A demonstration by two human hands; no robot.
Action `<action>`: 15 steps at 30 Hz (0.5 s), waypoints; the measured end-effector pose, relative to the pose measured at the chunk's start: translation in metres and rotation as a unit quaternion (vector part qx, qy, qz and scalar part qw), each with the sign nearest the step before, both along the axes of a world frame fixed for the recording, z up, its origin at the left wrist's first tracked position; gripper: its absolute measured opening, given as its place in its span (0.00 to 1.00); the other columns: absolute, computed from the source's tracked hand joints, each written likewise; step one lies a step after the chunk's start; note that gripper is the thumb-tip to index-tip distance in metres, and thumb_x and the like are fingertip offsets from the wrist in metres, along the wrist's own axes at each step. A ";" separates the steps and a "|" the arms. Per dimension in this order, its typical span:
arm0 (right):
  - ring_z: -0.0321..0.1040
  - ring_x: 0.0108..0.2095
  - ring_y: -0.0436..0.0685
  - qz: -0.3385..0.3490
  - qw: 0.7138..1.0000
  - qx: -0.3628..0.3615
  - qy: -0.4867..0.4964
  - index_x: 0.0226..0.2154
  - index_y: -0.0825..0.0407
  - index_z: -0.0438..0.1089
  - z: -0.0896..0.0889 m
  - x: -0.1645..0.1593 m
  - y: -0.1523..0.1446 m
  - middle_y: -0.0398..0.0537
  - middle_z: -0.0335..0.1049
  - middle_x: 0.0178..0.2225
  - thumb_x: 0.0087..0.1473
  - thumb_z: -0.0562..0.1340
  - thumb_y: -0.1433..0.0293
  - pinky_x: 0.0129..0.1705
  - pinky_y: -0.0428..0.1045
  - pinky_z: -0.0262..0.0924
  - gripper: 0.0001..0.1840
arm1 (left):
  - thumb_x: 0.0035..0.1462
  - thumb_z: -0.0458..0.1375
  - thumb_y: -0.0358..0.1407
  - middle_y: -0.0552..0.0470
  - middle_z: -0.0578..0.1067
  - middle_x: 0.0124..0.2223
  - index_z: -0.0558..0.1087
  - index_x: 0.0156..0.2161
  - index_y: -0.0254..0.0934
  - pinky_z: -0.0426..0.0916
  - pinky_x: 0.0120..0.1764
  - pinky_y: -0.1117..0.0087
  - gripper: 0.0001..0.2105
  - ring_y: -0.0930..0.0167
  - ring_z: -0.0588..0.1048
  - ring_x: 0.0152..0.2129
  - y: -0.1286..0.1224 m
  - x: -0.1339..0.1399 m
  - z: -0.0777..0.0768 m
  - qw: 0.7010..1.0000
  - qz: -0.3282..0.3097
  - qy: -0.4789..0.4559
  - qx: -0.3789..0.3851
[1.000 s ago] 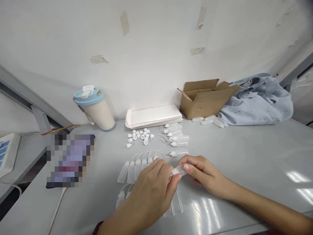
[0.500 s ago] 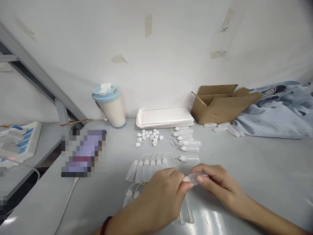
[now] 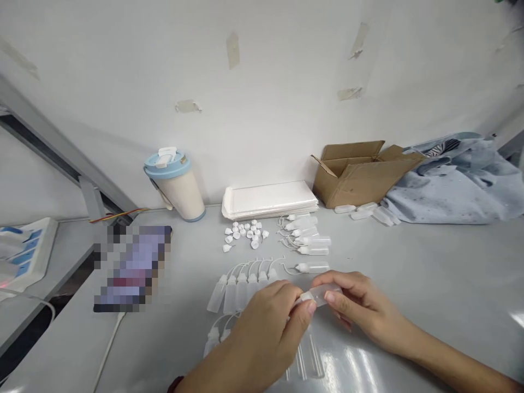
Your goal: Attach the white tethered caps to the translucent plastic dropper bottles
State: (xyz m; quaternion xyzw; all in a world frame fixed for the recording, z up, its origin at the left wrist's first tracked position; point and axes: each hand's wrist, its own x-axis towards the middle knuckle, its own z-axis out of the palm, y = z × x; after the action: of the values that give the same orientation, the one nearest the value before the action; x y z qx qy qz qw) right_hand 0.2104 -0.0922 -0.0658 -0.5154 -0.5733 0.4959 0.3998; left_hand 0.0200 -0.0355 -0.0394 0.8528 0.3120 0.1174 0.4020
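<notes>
Both hands meet over the grey table (image 3: 409, 273) on one small translucent dropper bottle (image 3: 323, 292). My right hand (image 3: 356, 308) grips the bottle's body. My left hand (image 3: 270, 327) pinches its white tip end between thumb and fingers. Just behind my left hand lies a row of several capped bottles (image 3: 241, 283) side by side. More bottles (image 3: 309, 240) lie further back, and one single bottle (image 3: 313, 267) rests close to my right hand. Loose white caps (image 3: 244, 233) are scattered in a small heap behind the row.
Against the wall stand a blue-lidded tumbler (image 3: 174, 183), a stack of white trays (image 3: 270, 197), an open cardboard box (image 3: 360, 170) and a light blue cloth (image 3: 458, 183). A blurred phone (image 3: 131, 267) with a white cable lies at the left. Clear tubes (image 3: 307, 357) lie under my hands.
The view has shifted slightly; both hands stay on the same bottle, with my left fingers still working at its tip. Nothing on the table has moved.
</notes>
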 end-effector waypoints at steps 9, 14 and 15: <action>0.43 0.14 0.43 0.035 0.999 0.016 -0.002 0.30 0.55 0.70 0.002 0.001 0.000 0.34 0.46 0.14 0.61 0.54 0.57 0.16 0.42 0.38 0.20 | 0.62 0.46 0.32 0.55 0.62 0.23 0.55 0.23 0.37 0.56 0.25 0.71 0.14 0.73 0.62 0.21 -0.005 0.000 -0.010 0.992 -0.012 -0.055 0.109; 0.37 0.14 0.43 0.027 0.990 -0.090 0.106 0.30 0.56 0.69 -0.005 0.003 0.002 0.31 0.41 0.13 0.57 0.57 0.53 0.14 0.41 0.37 0.22 | 0.63 0.46 0.29 0.51 0.67 0.27 0.63 0.28 0.35 0.59 0.28 0.70 0.11 0.71 0.65 0.25 -0.005 -0.001 -0.015 0.974 -0.045 -0.094 0.203; 0.37 0.14 0.43 0.021 0.987 -0.100 0.120 0.31 0.56 0.69 -0.006 0.003 0.002 0.31 0.41 0.13 0.56 0.58 0.53 0.14 0.41 0.38 0.22 | 0.63 0.47 0.30 0.52 0.67 0.27 0.64 0.28 0.35 0.59 0.28 0.70 0.11 0.71 0.65 0.25 -0.005 -0.002 -0.014 0.976 -0.038 -0.093 0.191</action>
State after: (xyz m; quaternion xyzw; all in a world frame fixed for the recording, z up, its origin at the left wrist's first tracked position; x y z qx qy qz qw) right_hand 0.2132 -0.0901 -0.0716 -0.4774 -0.4792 0.6176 0.4013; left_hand 0.0182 -0.0402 -0.0536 0.9105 0.2119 0.2385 0.2632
